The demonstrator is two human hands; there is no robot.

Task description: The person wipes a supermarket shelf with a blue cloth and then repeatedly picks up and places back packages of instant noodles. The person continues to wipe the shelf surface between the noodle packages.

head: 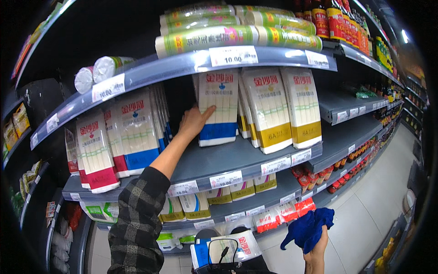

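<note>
My left hand (194, 120) grips the left edge of a clear pack of dried noodles with a blue band (219, 102). Its thumb lies on the front; the other fingers are partly hidden behind. The pack stands upright on the middle shelf (202, 161), beside noodle packs with gold bands (270, 113). Low at the right, my right hand (316, 245) holds a crumpled dark blue cloth (309, 229), away from the shelves. Another blue-banded noodle pack (222, 250) lies crosswise in front of my body, with a black cable (224, 254) over it.
Left of my arm stand blue-banded packs (138, 130) and red-banded packs (94, 154). Green-and-white noodle rolls (208, 39) are stacked overhead behind a price-tagged shelf edge (273, 59). Sauce bottles (337, 22) stand upper right, jars (311, 179) lower right. Pale floor tiles (356, 205) run along the right.
</note>
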